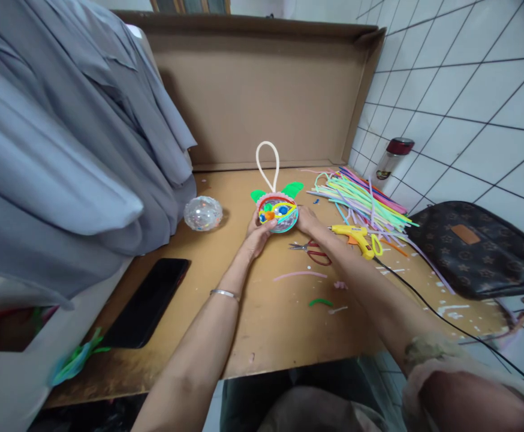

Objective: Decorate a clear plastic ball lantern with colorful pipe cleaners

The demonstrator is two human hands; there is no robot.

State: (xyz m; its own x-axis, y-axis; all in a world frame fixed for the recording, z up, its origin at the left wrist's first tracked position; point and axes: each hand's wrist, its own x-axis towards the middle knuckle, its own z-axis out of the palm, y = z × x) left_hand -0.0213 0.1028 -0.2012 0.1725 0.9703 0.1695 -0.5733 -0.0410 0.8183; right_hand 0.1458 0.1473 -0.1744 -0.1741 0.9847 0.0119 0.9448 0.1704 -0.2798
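No writing was readable; your left hand [256,235] and right hand [307,221] gripped the clear ball ornament [278,213] with 2 green leaves and a white loop.

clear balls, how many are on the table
2: one decorated ball held between the left hand and right hand, one plain glittery ball lying left of it beside the grey clothes. None seem hidden.

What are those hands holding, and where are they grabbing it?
Both hands hold the ball with green leaves and a white loop: the left hand on its left side, the right hand on its right side.
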